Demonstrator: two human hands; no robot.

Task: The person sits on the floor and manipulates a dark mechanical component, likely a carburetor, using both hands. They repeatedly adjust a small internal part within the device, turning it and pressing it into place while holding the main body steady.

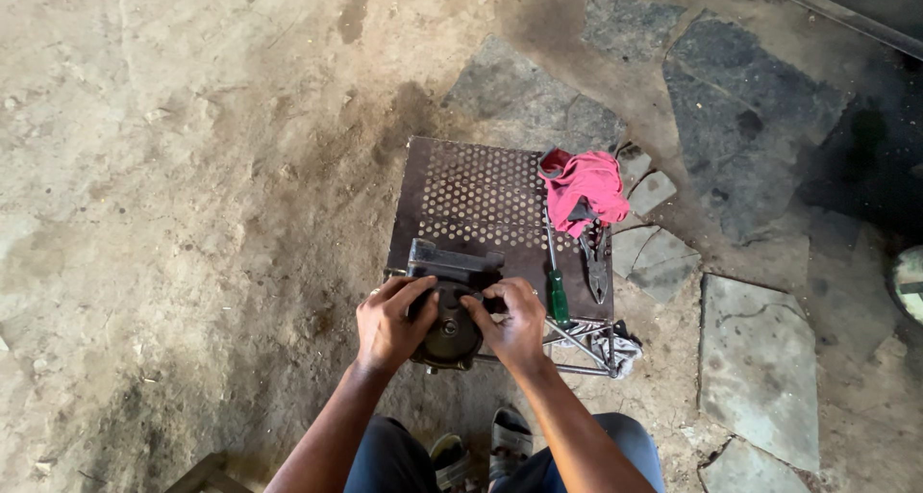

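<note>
A dark round metal machine part with a blocky top sits at the near edge of a small perforated metal stand. My left hand grips its left side. On its right side, my right hand has its fingers closed on the upper edge. A green-handled screwdriver lies just right of my right hand. Pliers lie beside it, partly under a pink rag.
The stand rests on a dirt floor with flat grey stone slabs to the right. A whitish cloth hangs at the stand's near right corner. My sandalled feet are below the stand. A wooden corner shows at bottom left.
</note>
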